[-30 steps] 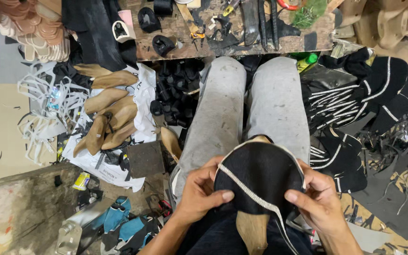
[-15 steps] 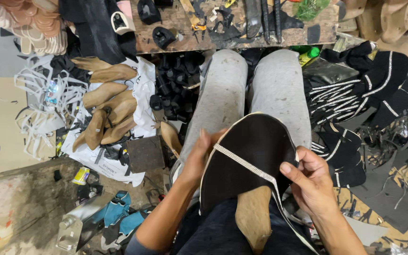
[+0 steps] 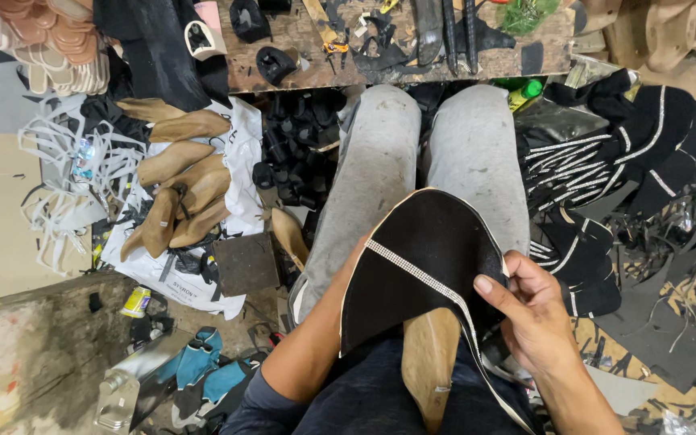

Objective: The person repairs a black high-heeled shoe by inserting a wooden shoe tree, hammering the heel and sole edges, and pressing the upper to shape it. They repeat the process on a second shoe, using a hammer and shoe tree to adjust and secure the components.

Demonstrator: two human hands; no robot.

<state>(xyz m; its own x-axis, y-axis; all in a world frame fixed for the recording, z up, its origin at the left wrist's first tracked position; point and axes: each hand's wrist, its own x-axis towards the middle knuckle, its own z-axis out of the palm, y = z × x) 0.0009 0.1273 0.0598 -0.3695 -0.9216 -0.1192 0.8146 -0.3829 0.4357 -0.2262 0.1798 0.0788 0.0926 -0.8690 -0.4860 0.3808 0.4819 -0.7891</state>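
Observation:
A black shoe upper (image 3: 424, 266) with a pale edge and a studded silver strip lies over a tan wooden last (image 3: 428, 362) in my lap. My right hand (image 3: 529, 310) grips its right edge, thumb on top. My left hand is hidden behind the upper; only the forearm (image 3: 316, 346) shows, reaching under its left side. My grey-trousered knees (image 3: 380, 161) stretch forward under the piece.
Tan wooden lasts (image 3: 175, 189) lie on a white bag at the left. A wooden workbench (image 3: 396, 40) with tools stands ahead. Black uppers with white trim (image 3: 598, 161) pile up at the right. Black heels (image 3: 292, 153) sit under the bench. A metal can (image 3: 126, 387) lies lower left.
The upper has been turned and lifted, so the studded strip now runs diagonally across it. My left hand has slipped behind the piece, and my right hand has shifted up along its right edge.

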